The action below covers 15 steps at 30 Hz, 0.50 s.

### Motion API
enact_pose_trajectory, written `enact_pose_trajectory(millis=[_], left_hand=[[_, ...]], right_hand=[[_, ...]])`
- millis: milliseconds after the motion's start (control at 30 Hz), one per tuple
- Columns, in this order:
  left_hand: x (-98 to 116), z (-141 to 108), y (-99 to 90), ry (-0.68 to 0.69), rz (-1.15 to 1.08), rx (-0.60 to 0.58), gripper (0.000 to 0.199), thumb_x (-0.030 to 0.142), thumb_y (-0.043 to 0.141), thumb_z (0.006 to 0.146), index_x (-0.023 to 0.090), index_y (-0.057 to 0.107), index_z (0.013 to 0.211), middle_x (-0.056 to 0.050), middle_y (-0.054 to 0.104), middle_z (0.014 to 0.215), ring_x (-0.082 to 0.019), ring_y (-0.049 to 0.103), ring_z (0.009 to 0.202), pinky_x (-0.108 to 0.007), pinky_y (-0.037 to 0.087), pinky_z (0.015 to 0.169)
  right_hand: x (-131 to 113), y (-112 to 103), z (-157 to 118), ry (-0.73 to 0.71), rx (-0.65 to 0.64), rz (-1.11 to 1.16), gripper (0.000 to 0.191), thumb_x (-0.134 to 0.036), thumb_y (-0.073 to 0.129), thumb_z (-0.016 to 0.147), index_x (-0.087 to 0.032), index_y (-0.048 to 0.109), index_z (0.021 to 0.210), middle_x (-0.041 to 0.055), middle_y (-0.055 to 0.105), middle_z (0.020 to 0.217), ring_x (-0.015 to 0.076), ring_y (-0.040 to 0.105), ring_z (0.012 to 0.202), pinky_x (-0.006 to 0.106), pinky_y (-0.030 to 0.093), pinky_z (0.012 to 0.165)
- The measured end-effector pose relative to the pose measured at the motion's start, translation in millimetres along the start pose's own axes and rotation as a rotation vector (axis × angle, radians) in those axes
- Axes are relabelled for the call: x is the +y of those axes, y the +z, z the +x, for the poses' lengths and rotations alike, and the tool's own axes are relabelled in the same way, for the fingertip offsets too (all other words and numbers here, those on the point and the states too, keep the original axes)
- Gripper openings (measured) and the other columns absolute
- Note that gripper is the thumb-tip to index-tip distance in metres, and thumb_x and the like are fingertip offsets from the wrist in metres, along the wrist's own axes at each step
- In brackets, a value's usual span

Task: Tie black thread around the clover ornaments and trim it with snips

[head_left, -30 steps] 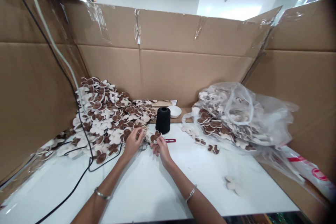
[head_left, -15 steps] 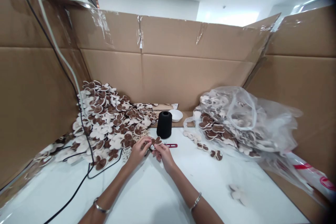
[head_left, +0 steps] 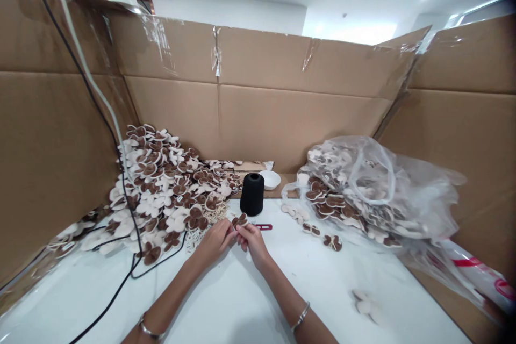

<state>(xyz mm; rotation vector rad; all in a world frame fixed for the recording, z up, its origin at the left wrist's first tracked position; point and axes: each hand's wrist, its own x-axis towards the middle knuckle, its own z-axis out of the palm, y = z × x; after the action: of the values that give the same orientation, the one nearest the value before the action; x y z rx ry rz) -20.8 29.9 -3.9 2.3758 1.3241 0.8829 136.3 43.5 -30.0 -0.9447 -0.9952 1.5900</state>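
Observation:
Between my two hands, low over the white table, is a small brown flower-shaped fabric piece point(head_left: 241, 220) with pale edges. My left hand point(head_left: 218, 237) pinches at its left side, thumb against the fingers. My right hand point(head_left: 250, 242) grips it from the right, fingers curled beneath. The fingertips of both hands meet and hide the lower part of the piece. Just beyond them stands a black thread cone point(head_left: 252, 195), upright. A small red tool point(head_left: 264, 227) lies flat to the right of the fingers, partly hidden by my right hand.
A large heap of brown-and-white flower pieces point(head_left: 161, 183) lies at left, beside pale cord loops point(head_left: 195, 237). At right, a clear plastic bag point(head_left: 374, 188) spills more pieces. A white bowl point(head_left: 270, 179) sits behind the cone. A black cable point(head_left: 133, 226) crosses the left side. Cardboard walls point(head_left: 290, 118) surround the table.
My left hand has turned and closed lower, its fingertips now against those of my right hand. A white label seen on the piece earlier is now hidden.

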Motion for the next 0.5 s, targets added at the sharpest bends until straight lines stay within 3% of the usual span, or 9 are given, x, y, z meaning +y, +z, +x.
enact_pose_trajectory(millis=[233,500], left_hand=[[1.1,-2.2,-4.0,-0.011,-0.033,-0.067,0.029,0.035,0.032,0.099,0.020,0.045,0.079,-0.003,0.054,0.077,-0.018,0.053,0.072,-0.029,0.041,0.068],[-5.5,-1.4,3.0,0.124,0.132,-0.004,0.030,0.025,0.029,0.098,0.019,0.049,0.077,-0.005,0.058,0.075,-0.020,0.055,0.072,-0.031,0.041,0.068]], right_hand=[[0.9,-0.4,-0.8,-0.030,-0.062,-0.112,0.042,-0.055,0.070,0.069,-0.015,0.056,0.071,-0.0055,0.050,0.047,0.0036,0.031,0.034,0.019,0.017,0.036],[8.1,-1.7,2.5,-0.066,-0.057,-0.194,0.043,-0.058,0.067,0.070,-0.016,0.057,0.074,-0.0049,0.050,0.048,0.0056,0.032,0.039,0.021,0.018,0.039]])
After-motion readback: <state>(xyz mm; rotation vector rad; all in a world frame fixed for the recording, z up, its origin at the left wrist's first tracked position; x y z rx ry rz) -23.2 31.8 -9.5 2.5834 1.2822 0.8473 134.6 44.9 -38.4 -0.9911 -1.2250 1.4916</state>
